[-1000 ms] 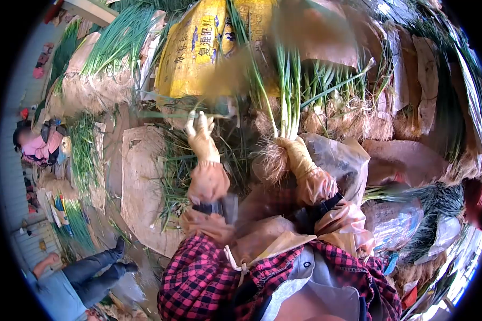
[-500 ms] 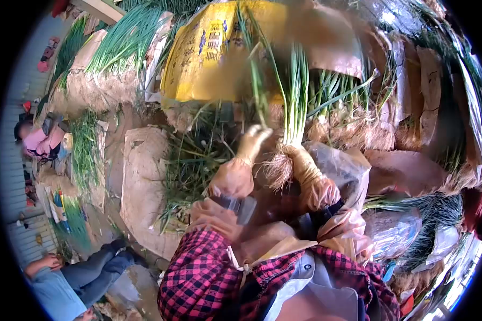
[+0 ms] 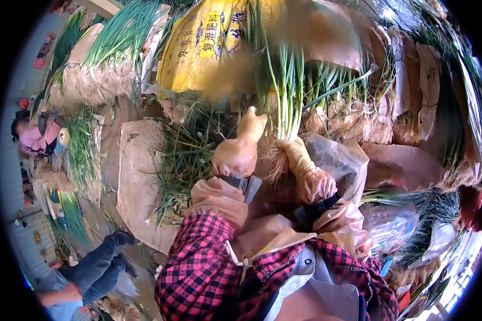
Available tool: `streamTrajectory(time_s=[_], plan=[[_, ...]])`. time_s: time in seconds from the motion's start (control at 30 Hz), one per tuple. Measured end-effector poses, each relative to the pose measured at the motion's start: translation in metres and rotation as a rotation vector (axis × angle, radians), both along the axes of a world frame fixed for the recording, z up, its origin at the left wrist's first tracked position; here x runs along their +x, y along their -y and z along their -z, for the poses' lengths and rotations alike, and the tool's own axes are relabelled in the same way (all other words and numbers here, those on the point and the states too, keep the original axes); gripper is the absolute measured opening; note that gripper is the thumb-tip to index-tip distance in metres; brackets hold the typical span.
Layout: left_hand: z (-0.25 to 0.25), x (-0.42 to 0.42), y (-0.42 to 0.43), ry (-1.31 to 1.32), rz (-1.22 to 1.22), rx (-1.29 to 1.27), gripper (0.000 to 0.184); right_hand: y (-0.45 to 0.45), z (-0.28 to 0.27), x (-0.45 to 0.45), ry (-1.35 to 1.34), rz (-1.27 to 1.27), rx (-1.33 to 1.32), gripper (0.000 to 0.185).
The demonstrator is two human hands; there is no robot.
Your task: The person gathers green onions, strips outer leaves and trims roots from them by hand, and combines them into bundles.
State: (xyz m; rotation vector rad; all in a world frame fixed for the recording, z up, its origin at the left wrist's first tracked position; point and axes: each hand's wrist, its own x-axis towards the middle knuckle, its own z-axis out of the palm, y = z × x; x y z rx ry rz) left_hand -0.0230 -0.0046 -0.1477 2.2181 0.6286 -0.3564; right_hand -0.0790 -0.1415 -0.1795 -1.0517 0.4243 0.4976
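Note:
In the middle of the head view, my right hand [image 3: 299,155], in a tan glove, is wrapped round the lower stems of a bunch of green onions [image 3: 285,101]. Their leaves point away from me, and pale stringy roots [image 3: 276,163] hang out on the left side of the hand. Just left of the bunch is my left hand [image 3: 251,124], gloved too, with its fingers curled closed. Whatever it may pinch is hidden. Both forearms wear clear plastic sleeves over a pink-and-black checked shirt.
Loose green leaves [image 3: 185,152] lie in a heap at left, beside a brown sack [image 3: 139,176]. Beyond my hands are a yellow printed sack [image 3: 193,53] and more rooted green onions [image 3: 350,117]. Other people [image 3: 40,136] are at far left; one person's legs [image 3: 99,267] show lower left.
My left hand has come down and slightly right; the blurred green leaves above it are no longer at its fingers. The bunch in my right hand has shifted slightly left. The person lower left has moved.

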Motion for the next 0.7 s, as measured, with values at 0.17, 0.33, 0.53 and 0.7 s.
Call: streamTrajectory(time_s=[0.17, 0.33, 0.53, 0.7], plan=[[-0.014, -0.023, 0.002, 0.366, 0.409, 0.139, 0.029, -0.003, -0.001, 0.001, 0.052, 0.05, -0.25, 0.024], [-0.019, -0.048, -0.008, 0.921, 0.306, -0.291, 0.015, -0.006, -0.009, 0.003, 0.021, 0.062, -0.197, 0.026], [-0.022, -0.03, -0.028, 0.713, 0.233, 0.025, 0.079, -0.006, -0.013, 0.006, 0.026, 0.045, -0.269, 0.023], [0.019, -0.028, -0.016, 0.606, 0.646, 0.192, 0.02, -0.008, -0.01, 0.002, 0.048, 0.1, -0.241, 0.027]])
